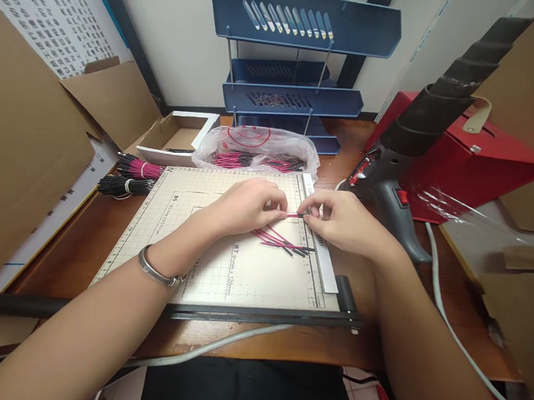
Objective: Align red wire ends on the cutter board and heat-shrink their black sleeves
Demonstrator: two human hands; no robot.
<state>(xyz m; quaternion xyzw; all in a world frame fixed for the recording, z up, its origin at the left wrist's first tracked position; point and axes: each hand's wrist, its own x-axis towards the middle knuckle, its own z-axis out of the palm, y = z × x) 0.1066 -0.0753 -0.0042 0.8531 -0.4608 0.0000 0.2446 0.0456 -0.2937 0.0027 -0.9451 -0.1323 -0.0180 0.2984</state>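
My left hand pinches the pink end of a short wire between thumb and fingertip. At its black end, my right hand closes thumb and fingertips on the same wire. Both hands are just above the cream gridded board of a paper cutter. Several loose pink wires with black ends lie on the board right below the hands. A white strip runs along the board's right side, partly under my right hand. The exact contact at the fingertips is too small to make out.
Behind the board sit a plastic bag of wires, tied wire bundles and a small open box. A blue tiered rack stands at the back. At right are a heat gun, a red case and a grey cable.
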